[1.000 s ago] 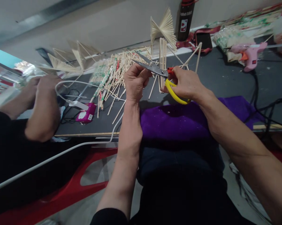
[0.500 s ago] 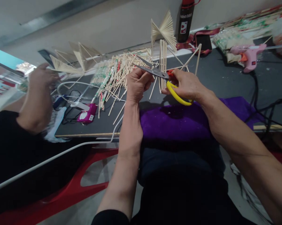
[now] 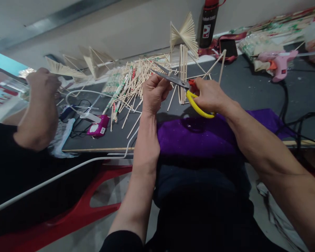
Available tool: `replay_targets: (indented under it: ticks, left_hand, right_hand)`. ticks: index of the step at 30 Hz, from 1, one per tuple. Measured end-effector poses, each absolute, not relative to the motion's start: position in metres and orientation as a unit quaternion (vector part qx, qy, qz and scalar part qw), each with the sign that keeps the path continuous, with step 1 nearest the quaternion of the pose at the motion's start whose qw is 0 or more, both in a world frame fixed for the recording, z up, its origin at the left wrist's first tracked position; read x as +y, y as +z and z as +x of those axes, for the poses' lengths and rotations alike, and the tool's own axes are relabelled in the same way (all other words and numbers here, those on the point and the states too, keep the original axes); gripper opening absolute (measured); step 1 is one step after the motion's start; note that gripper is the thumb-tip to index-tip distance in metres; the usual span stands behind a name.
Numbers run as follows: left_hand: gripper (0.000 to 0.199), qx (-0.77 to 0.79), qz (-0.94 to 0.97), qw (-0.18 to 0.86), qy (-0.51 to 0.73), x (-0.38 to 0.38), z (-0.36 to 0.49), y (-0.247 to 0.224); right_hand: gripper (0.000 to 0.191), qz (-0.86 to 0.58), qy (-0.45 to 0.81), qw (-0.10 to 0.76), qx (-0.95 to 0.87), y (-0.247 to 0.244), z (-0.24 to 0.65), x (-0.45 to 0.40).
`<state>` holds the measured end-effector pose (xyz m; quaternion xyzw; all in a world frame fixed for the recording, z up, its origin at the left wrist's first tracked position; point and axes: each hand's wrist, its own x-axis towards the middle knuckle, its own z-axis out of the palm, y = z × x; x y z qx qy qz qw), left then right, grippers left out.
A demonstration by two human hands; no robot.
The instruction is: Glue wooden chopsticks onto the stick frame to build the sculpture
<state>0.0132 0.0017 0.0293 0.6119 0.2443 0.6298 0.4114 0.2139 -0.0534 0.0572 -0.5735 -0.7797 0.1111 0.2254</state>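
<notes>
My right hand (image 3: 209, 94) grips a pair of scissors (image 3: 184, 84) with yellow and red handle loops. Their metal blades stand apart and point left, over my left hand (image 3: 154, 91). The fingers of that hand are pinched together just below the blades; what they hold is too hidden to make out. Right behind the scissors, an upright row of wooden sticks (image 3: 183, 63) is joined into a frame on the dark table. A heap of loose chopsticks (image 3: 136, 78) lies behind and left of my left hand.
A twisted stick model (image 3: 185, 35) and a dark bottle (image 3: 208, 26) stand at the back. To the right lies a pink glue gun (image 3: 280, 63) with a black cable. A purple cloth (image 3: 196, 140) covers my lap. On the left are a co-worker's hand (image 3: 43, 82) and a magenta box (image 3: 98, 126).
The co-worker's hand at the left has shifted a little left. A fingertip of my right hand that showed below the scissors is now out of sight. My left hand has barely moved.
</notes>
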Motion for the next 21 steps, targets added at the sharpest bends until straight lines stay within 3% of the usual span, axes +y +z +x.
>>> replay_targets:
  ticks: [11,15,21]
  left_hand:
    - [0.034,0.278,0.617,0.392,0.623,0.001,0.011,0.028]
    - [0.025,0.287,0.603,0.382,0.638,0.003,0.012,0.026]
    - [0.031,0.273,0.612,0.366,0.646,0.0,0.015,0.027]
  right_hand:
    - [0.022,-0.58,0.09,0.235,-0.775,0.052,0.215,-0.049]
    - [0.028,-0.573,0.086,0.255,-0.774,0.048,0.215,-0.047]
    - [0.043,-0.568,0.107,0.27,-0.77,0.048,0.215,-0.049]
